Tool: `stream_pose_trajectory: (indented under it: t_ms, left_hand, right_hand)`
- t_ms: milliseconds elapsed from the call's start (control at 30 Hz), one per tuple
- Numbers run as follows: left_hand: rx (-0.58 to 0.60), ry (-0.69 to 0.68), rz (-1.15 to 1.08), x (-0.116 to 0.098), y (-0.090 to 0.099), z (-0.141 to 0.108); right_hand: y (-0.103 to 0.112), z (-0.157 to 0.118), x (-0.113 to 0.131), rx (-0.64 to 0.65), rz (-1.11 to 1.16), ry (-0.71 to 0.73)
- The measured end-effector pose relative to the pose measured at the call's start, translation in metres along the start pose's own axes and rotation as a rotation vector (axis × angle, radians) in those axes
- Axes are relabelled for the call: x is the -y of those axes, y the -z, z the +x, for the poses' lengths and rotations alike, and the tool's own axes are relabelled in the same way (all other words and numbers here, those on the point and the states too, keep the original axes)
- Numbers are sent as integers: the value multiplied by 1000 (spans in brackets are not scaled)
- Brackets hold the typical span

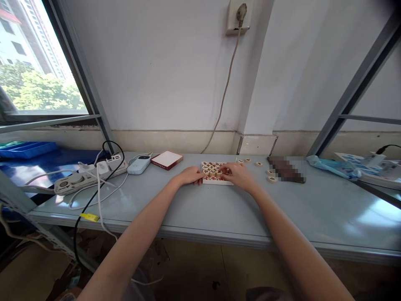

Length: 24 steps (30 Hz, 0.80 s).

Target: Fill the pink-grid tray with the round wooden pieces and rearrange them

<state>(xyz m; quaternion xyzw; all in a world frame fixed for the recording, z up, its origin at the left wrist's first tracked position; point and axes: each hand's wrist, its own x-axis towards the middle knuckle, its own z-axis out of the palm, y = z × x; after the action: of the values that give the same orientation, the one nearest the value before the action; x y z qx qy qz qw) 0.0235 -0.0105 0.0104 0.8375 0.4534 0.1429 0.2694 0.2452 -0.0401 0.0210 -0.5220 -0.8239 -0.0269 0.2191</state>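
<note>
Between my hands, a shallow white box (pixel 216 182) lies on the table, filled with rows of round Chinese chess pieces (pixel 212 172) marked in red and black. At the box's left end, my left hand (pixel 191 174) grips its side with bent fingers. My right hand (pixel 239 174) covers the right end of the box, its thumb and fingertips closed on a chess piece among the others. Its palm hides that end of the box. Several loose pieces, one of them a light round chess piece (pixel 272 179), lie to the right beyond my right hand.
A red-edged box lid (pixel 167 160) lies at the back left, beside a pale blue power bank (pixel 139 165). Further left are a power strip (pixel 78 182) and tangled cables. A pixelated dark flat object (pixel 286 169) lies to the right. Metal posts flank the table (pixel 216 213).
</note>
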Motion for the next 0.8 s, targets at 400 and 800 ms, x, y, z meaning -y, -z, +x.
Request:
stream_pose_trajectory:
  t_ms: [400,800]
  left_hand:
    - [3,-7,-7,1,-1,0]
    - [6,10,-11,2,-1,0]
  right_hand:
    - [1,0,1,11,-8,-22]
    - [5,0,-2,-23,-91,-49]
